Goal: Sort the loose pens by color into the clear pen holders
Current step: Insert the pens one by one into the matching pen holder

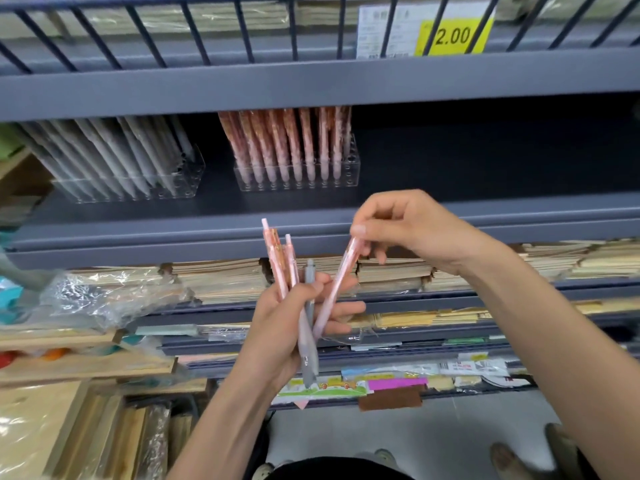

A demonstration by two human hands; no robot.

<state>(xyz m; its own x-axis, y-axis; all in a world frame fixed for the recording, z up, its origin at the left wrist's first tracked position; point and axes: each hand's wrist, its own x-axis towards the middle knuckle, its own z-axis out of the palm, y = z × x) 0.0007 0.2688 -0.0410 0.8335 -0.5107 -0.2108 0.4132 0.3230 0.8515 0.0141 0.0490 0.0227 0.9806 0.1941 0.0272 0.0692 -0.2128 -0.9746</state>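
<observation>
My left hand (pixel 284 327) grips a small bunch of loose pens: pink ones (pixel 278 258) sticking up and a grey pen (pixel 309 334) pointing down. My right hand (pixel 412 226) pinches the top of another pink pen (pixel 337 282), whose lower end still lies among my left fingers. On the dark shelf behind stand two clear pen holders. The left holder (pixel 173 188) carries grey pens that lean left. The right holder (pixel 351 168) carries pink pens standing in rows, with open holes at its right end.
A dark metal shelf edge (pixel 485 220) runs just behind my hands. A wire rail and a yellow 2.00 price tag (pixel 453 36) are above. Stacked notebooks (pixel 225 278) fill the lower shelves. Wooden boxes (pixel 86 365) and plastic wrap lie at the left.
</observation>
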